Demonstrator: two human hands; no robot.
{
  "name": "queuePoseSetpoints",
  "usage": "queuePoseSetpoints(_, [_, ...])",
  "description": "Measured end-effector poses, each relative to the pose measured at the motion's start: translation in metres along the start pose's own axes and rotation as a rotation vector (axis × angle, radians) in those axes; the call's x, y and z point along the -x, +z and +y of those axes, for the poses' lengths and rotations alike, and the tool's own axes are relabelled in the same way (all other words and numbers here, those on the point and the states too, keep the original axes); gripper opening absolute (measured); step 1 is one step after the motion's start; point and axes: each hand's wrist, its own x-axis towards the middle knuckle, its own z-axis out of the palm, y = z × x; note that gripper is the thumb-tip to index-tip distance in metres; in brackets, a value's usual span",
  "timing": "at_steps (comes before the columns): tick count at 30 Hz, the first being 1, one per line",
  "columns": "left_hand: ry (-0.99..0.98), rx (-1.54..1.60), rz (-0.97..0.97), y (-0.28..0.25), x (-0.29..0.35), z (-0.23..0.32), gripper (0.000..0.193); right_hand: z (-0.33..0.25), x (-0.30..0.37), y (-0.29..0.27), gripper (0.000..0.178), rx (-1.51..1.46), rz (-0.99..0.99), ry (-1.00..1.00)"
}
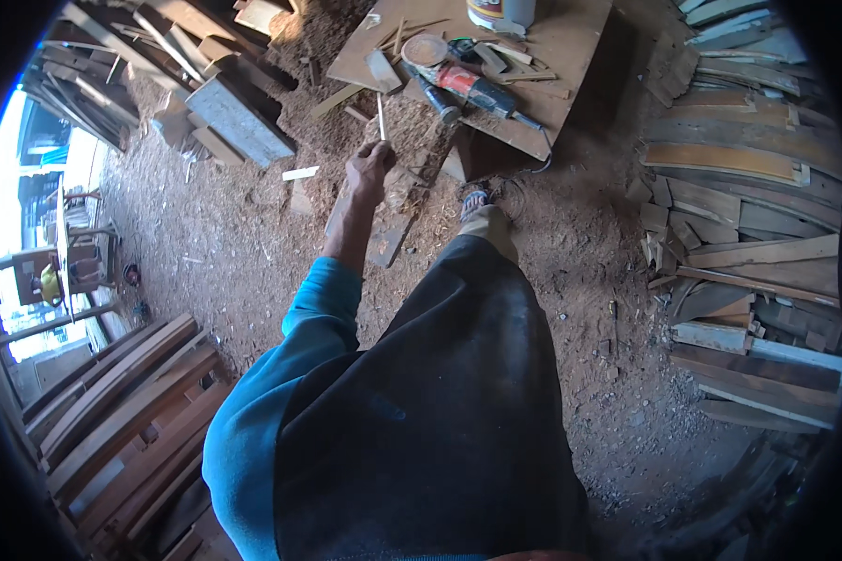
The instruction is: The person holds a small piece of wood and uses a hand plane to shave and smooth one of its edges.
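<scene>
Sawdust covers the ground [580,280] of this wood shop, with planks stacked on both sides. Closest in view is the person's dark apron [430,411] and blue sleeve [290,365]. One foot in a sandal [475,201] is set forward on the dirt.

From the sleeve, the left hand [370,168] reaches out ahead. It is closed around the low end of a thin stick [381,117], which points up and away. The right hand does not show anywhere.

Just past the stick is a low board table [571,56]. On it lie a red and black grinder [468,86], a round disc [426,49], small wood bits and the bottom of a white tub [500,13]. The grinder's cord [544,150] hangs off the near edge, close to the foot.

I think the hand is moving the stick toward the table. To do that well, grip it tight near the end so it does not wobble. Keep the tip away from the grinder. Step with care, since the cord and loose scraps lie near the foot and could trip it.

Farther left lie a grey slab [243,117] and more dark planks [122,402].
</scene>
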Motion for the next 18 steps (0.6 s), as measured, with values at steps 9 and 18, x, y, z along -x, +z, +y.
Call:
queuePoseSetpoints(9, [0.042, -0.285, -0.074, 0.013, -0.17, 0.036, 0.023, -0.006, -0.012, 0.014, 0.048, -0.043, 0.103, 0.078])
queuePoseSetpoints(18, [-0.159, -0.446, -0.19, 0.008, -0.305, 0.045, 0.031, -0.119, -0.002, 0.035, 0.049, -0.102, 0.088, 0.079])
